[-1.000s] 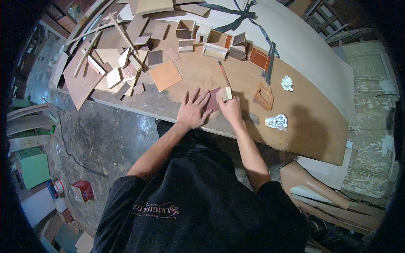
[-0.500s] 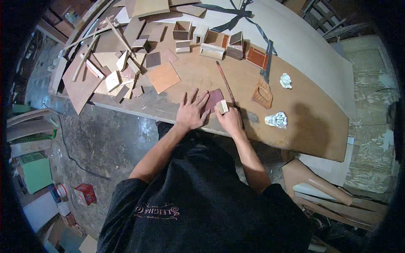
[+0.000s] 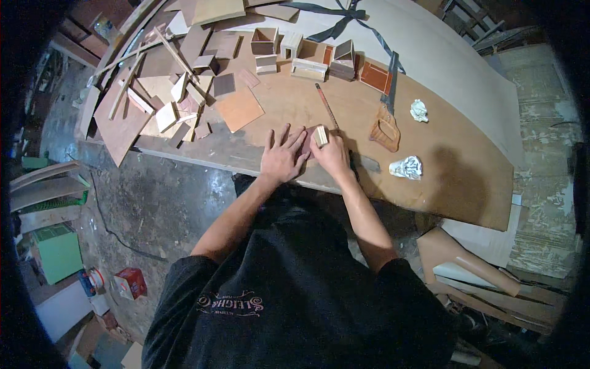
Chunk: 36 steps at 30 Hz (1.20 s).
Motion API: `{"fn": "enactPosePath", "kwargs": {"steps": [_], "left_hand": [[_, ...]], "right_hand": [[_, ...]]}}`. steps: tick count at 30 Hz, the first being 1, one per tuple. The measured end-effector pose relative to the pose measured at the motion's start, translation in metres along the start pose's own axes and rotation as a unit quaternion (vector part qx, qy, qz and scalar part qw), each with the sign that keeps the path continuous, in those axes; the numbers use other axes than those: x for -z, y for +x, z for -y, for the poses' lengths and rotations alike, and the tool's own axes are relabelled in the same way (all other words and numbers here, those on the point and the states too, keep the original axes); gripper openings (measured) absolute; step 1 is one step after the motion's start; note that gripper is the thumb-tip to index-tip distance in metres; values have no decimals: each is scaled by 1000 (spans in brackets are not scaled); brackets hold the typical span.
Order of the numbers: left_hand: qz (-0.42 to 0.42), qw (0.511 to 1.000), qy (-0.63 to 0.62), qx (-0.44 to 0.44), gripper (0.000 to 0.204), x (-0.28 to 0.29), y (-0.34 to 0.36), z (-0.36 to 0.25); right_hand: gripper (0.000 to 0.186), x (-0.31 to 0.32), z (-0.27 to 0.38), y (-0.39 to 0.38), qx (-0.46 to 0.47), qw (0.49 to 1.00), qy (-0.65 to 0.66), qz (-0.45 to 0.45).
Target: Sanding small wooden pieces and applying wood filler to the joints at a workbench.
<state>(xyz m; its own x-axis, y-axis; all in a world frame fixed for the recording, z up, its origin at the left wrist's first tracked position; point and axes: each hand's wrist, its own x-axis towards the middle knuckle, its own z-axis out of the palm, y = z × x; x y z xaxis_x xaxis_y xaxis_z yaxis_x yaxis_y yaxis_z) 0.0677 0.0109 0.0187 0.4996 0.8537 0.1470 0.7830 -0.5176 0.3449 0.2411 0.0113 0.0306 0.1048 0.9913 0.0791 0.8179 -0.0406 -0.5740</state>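
Observation:
My left hand (image 3: 283,157) lies flat with its fingers spread, pressing on the left part of a dark reddish sheet (image 3: 306,145) that looks like sandpaper. Pinched in my right hand (image 3: 335,158) is a small pale wooden block (image 3: 321,136), held over the sheet's far right part. Most of the sheet is hidden under both hands. Whether the block touches it, I cannot tell. Just beyond my right hand lies a thin red-and-dark stick (image 3: 326,104). An orange square panel (image 3: 240,109) rests beyond my left hand.
On the workbench (image 3: 270,89), small wooden boxes (image 3: 265,41) stand at the back. Wood offcuts (image 3: 166,117) and thin strips (image 3: 172,52) pile up at left. To the right lie a saw with an orange handle (image 3: 385,130) and two crumpled whitish wads (image 3: 405,167) (image 3: 419,111).
My right hand has pushed the wooden block away from me and slightly left across the sheet. My left hand stays flat on it. The whole view has shifted slightly.

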Motion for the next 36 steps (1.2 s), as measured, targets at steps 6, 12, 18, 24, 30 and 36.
{"fn": "enactPosePath", "kwargs": {"steps": [6, 12, 18, 24, 30, 36], "left_hand": [[0, 1000, 2, 2, 60, 0, -6, 7], [-10, 1000, 2, -18, 60, -4, -4, 3], [-17, 1000, 2, -8, 60, -2, -8, 6], [-20, 1000, 1, -8, 58, 2, -6, 6], [-20, 999, -23, -24, 55, 3, -7, 7], [-79, 988, -133, -25, 47, 10, -5, 6]], "right_hand": [[29, 20, 5, -22, 10, 998, 41, 39], [29, 3, 3, 23, 24, 997, 67, -16], [35, 6, 8, -17, -3, 1000, 27, 11], [36, 27, 2, -29, -19, 998, 31, 58], [25, 29, -5, -23, -256, 700, 664, 62], [30, 29, -9, -37, -304, 494, 805, 123]]}}
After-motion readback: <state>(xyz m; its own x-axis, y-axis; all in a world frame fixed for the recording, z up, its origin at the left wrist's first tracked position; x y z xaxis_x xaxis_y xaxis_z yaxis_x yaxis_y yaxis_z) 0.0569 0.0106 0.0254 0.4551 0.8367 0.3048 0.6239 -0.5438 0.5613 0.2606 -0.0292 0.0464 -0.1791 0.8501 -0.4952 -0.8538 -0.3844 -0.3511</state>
